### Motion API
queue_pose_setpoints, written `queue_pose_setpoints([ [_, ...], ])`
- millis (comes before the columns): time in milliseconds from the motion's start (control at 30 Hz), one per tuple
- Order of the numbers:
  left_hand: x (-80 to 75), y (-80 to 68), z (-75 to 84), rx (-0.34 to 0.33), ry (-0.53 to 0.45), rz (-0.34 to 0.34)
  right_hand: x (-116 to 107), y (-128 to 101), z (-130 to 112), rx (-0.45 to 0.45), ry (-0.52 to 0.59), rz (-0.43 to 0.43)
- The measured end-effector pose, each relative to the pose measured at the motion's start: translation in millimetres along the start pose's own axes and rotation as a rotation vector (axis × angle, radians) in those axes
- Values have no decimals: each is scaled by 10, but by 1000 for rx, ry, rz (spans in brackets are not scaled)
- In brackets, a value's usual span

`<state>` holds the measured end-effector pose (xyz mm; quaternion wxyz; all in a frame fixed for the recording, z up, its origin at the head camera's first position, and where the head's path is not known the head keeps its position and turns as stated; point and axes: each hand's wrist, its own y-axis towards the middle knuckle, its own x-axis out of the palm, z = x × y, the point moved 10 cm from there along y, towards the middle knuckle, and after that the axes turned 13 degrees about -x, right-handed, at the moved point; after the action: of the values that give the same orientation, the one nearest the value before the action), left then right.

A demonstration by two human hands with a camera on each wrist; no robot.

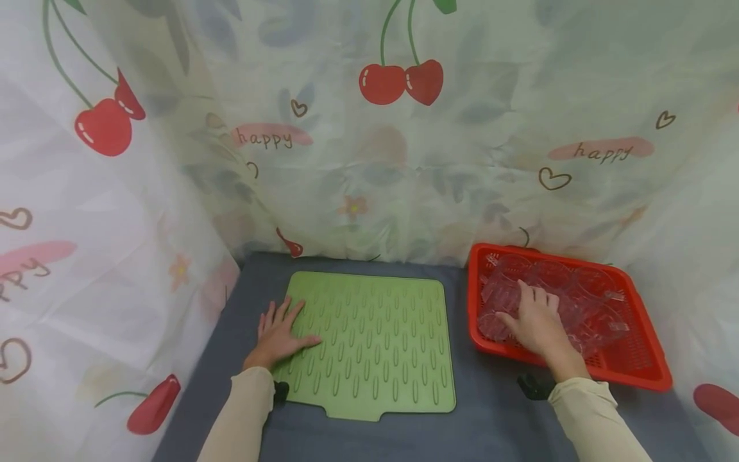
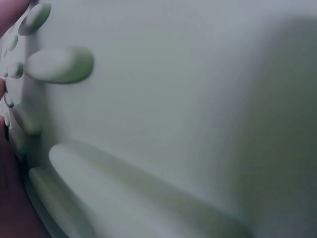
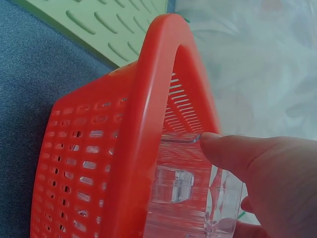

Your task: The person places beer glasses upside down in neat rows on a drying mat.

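My left hand lies with fingers spread on the left edge of a green drying mat with raised oval ridges. In the left wrist view the mat's ridges fill the picture close up, with bits of fingers at the left edge. Over a red plastic basket holding several clear drinking glasses, my right hand reaches down among them. Seen from the right wrist, its thumb touches a rim and the other fingers curl round the far side of a clear glass.
The mat and basket stand side by side on a dark grey-blue tabletop. A curtain printed with cherries hangs behind and along both sides, close to the back of the basket. The basket's rim rises beside the right hand.
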<state>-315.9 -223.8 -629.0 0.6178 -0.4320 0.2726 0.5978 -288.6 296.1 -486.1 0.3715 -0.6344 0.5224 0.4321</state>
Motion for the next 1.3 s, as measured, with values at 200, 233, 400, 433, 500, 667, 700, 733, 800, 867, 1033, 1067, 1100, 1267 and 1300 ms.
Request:
queue_pose_setpoints([
  [200, -33, -26, 35, -30, 33, -25, -37, 12, -5, 5, 8, 32],
  [233, -34, -27, 33, -35, 39, -27, -42, 13, -3, 7, 10, 35],
  [400, -36, -21, 33, -35, 28, -19, -70, 13, 0, 10, 24, 44],
  [433, -35, -20, 32, -32, 24, -15, -80, 8, -2, 11, 28, 49],
  [500, -32, -22, 31, -29, 18, -8, -102, 0, -7, 10, 28, 64],
  [667, -38, -28, 26, -26, 16, -7, -169, -12, -41, -1, 24, 104],
  [700, -41, -27, 23, -25, 16, -11, -182, -12, -47, -2, 27, 110],
  [733, -44, -27, 23, -24, 20, -13, -197, -11, -57, -5, 32, 115],
  [800, -41, -15, 4, -30, 30, -15, -225, -3, -78, -13, 46, 126],
  [867, -35, -1, -9, -30, 35, -13, -258, 8, -101, -23, 59, 135],
  [1033, -27, 11, -21, -16, 8, 8, -347, 9, -152, -38, 83, 150],
  [1067, -26, 4, -16, -11, -3, 9, -365, 2, -158, -38, 87, 151],
  [1100, -28, 0, -8, -6, -13, 10, -381, -4, -161, -37, 90, 151],
  [1267, -35, -22, 18, -5, -26, 8, -442, -26, -180, -31, 96, 137],
  [1300, -40, -21, 19, -7, -21, 7, -451, -26, -188, -31, 99, 132],
])
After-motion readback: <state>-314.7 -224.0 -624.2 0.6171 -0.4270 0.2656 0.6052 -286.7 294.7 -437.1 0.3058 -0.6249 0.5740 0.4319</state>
